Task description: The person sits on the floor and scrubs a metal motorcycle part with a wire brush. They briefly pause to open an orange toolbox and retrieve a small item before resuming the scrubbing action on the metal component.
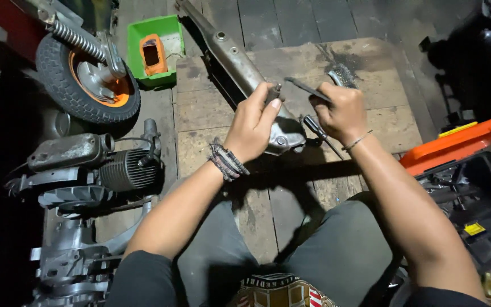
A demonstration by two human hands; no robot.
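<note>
My left hand [254, 122] pinches a small dark cylindrical part [273, 92] between thumb and fingers, held above a long grey metal engine cover [235, 57] that lies diagonally on the wooden boards. My right hand [342, 111] grips a thin dark metal rod-like tool [305, 88] whose tip points left toward the small part. A black-handled tool [315, 126] lies just below my right hand beside the cover's rounded end [285, 136]. Both wrists wear bracelets.
A small engine with cooling fins [121, 169] and a wheel with an orange rim [89, 77] are at the left. A green tray with an orange part [153, 51] stands at the back. An orange panel [461, 142] and black crate [473, 193] are at the right.
</note>
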